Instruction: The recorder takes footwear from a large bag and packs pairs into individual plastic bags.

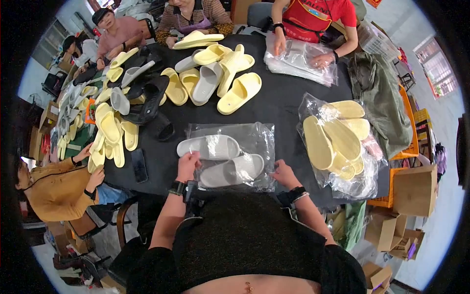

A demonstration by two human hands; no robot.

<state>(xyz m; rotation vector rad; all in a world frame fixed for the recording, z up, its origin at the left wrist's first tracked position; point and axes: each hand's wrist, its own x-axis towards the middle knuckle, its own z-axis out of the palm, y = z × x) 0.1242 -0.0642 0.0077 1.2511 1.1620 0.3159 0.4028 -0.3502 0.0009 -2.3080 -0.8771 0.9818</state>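
Two grey slides [232,171]: lay side by side, probably to fit flat, in a clear bag [257,131] by the table's [289,112] near edge.
Left hand [187,167]: curled at a heel, perhaps steadying it.
Right hand [285,175]: bent by the bag's right edge; pinch unclear.

And there, toward the upper right of the frame, capital lettering [319,8] runs across a co-worker's red apron [296,20], with smaller pale print [304,35] below, too blurred to read!
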